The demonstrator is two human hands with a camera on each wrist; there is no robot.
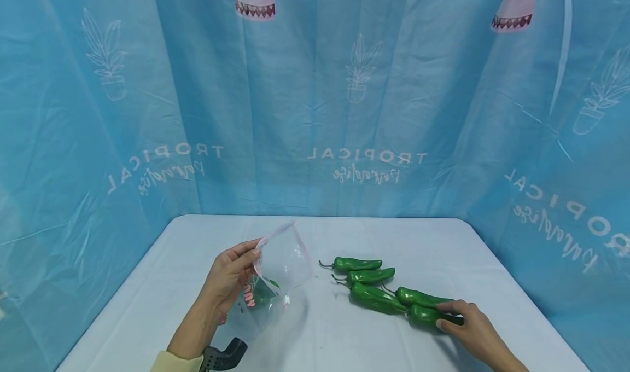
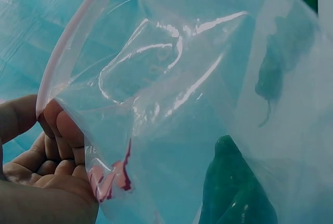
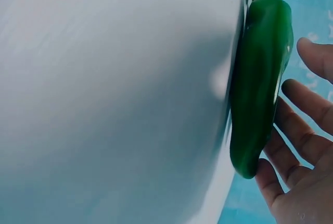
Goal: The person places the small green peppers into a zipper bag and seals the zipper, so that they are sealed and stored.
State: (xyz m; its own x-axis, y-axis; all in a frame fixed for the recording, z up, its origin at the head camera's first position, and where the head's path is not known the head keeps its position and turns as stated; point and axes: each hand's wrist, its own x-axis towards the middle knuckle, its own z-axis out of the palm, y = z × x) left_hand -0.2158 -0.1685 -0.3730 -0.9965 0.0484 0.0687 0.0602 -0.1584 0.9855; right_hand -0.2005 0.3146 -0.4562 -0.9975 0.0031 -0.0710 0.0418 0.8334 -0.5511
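Observation:
My left hand [image 1: 227, 276] pinches the pink-edged rim of a clear zip-lock bag [image 1: 287, 260] between thumb and fingers. The mouth of the bag gapes toward the right. Inside it, low down, lies a green pepper [image 2: 234, 187], blurred by the plastic. Over at the right, my right hand [image 1: 472, 331] reaches to the nearest green chili pepper [image 1: 423, 316] on the table. Its fingers [image 3: 307, 99] are spread alongside this pepper, not curled round it; whether a fingertip touches is hard to tell.
Several more green chili peppers [image 1: 376, 298] lie on the white table [image 1: 394, 350], left of and beyond my right hand. A blue printed curtain [image 1: 315, 115] surrounds the table. A dark wrist mount [image 1: 223, 355] sits on my left wrist.

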